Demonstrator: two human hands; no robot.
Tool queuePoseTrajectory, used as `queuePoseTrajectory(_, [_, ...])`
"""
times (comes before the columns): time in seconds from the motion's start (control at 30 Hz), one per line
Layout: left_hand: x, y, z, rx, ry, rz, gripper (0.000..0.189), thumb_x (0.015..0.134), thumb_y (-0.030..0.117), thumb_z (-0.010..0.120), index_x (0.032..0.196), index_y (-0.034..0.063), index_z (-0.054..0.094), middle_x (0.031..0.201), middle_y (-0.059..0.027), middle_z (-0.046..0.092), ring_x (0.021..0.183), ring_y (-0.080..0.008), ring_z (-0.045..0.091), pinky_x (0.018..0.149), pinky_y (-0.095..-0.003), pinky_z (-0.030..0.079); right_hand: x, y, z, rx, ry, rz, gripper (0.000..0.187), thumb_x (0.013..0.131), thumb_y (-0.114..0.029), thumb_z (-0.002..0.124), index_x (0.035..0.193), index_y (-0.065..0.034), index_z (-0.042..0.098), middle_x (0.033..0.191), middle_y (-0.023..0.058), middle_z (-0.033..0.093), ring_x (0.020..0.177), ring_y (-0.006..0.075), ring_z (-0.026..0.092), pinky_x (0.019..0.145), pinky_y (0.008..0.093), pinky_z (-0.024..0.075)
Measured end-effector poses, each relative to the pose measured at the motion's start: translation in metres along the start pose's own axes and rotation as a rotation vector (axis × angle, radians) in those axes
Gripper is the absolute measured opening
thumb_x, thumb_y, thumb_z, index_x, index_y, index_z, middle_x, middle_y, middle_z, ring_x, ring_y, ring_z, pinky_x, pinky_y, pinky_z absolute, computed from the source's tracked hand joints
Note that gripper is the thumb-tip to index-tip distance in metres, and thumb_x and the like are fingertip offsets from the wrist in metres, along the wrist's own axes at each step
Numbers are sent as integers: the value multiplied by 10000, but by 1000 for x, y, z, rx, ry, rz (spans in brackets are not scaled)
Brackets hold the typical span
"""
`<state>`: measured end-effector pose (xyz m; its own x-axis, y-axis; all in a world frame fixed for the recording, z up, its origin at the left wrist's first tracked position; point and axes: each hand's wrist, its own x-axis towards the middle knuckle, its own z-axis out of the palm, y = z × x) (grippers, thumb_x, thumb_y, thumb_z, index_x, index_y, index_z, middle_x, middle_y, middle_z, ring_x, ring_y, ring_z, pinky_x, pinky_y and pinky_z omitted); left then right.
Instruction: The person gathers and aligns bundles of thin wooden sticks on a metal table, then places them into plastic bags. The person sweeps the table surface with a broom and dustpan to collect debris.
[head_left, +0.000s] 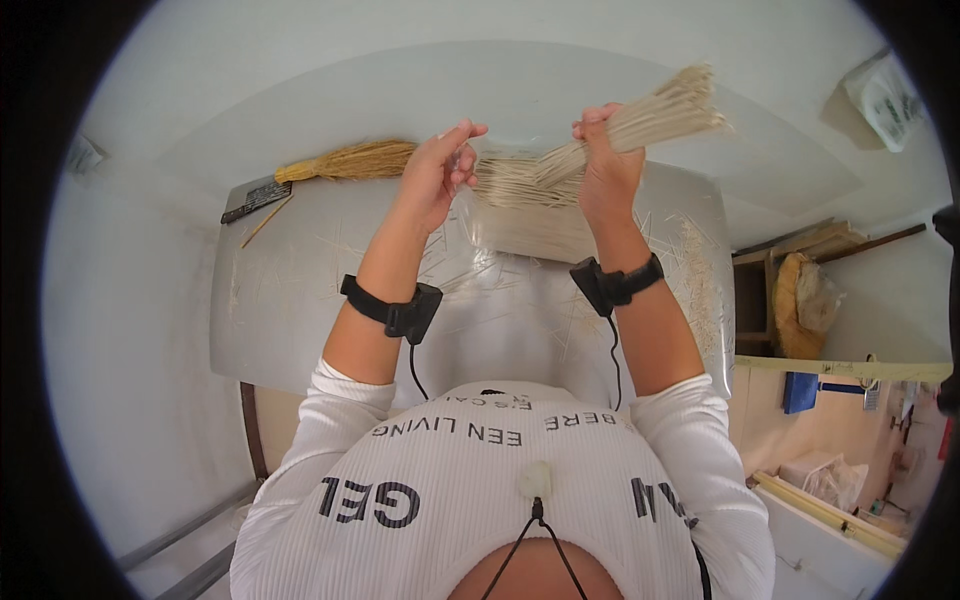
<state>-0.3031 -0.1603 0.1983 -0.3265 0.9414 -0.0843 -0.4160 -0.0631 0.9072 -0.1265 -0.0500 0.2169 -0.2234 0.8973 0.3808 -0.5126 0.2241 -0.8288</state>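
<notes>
My right hand (611, 176) grips a bundle of thin pale strands (667, 112), which look like dried noodles. The bundle slants up to the right, its cut ends fanned out. Its lower end rests over a stack of similar strands (502, 180) at the back of the metal table. My left hand (442, 169) hovers at the left end of that stack, fingers loosely curled and partly apart. Nothing shows in it, and whether its fingertips touch the strands is unclear. Below the strands is a pale, box-shaped block (536, 231), partly behind my right forearm.
A straw hand broom (349, 161) lies along the back edge, beside a cleaver (259, 199) and a thin stick (266, 222). Broken strands litter the metal table (300, 300). A wall stands behind the table. At right are a wooden shelf (752, 300) and a blue tool (800, 393).
</notes>
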Motion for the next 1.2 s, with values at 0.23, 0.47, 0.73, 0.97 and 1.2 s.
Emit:
queuePoseTrajectory(0.23, [-9,19,-8,-112,-57,-97,670,975,496,510,1363,-47,446,685,33,513,531,-39,386,597,-224,422,-4,52,-20,-684,-482,152,222,840,-168,749,971,-42,621,844,65,643,767,189,586,717,304,465])
queuePoseTrajectory(0.47, [-7,20,-18,-83,-74,-129,663,993,528,441,1374,-14,449,701,36,492,546,-45,347,626,-238,394,-10,81,-59,-1377,-850,275,418,782,-217,775,1146,-73,627,949,147,686,925,354,637,797,411,504])
queuePoseTrajectory(0.73, [-8,21,-16,-46,-117,-119,690,986,536,446,1383,-29,432,693,37,495,550,-46,354,636,-239,400,-19,65,-42,-1468,-828,-1,679,751,-204,785,1369,-187,503,1395,104,494,1352,309,393,1125,501,292])
queuePoseTrajectory(0.97, [-7,16,-19,-23,-144,-101,738,959,532,512,1386,-64,422,768,14,566,596,-51,418,646,-235,430,-9,-22,-83,-1868,59,-274,495,812,-238,737,1266,-124,576,1262,116,584,1245,309,504,1043,456,390])
queuePoseTrajectory(1.2, [-4,26,-4,61,-94,-38,671,980,488,495,1361,-62,456,842,-1,561,607,-46,396,645,-234,403,4,-37,-116,-351,-10,465,253,942,-274,600,939,-21,612,687,2,531,645,109,544,721,292,487])
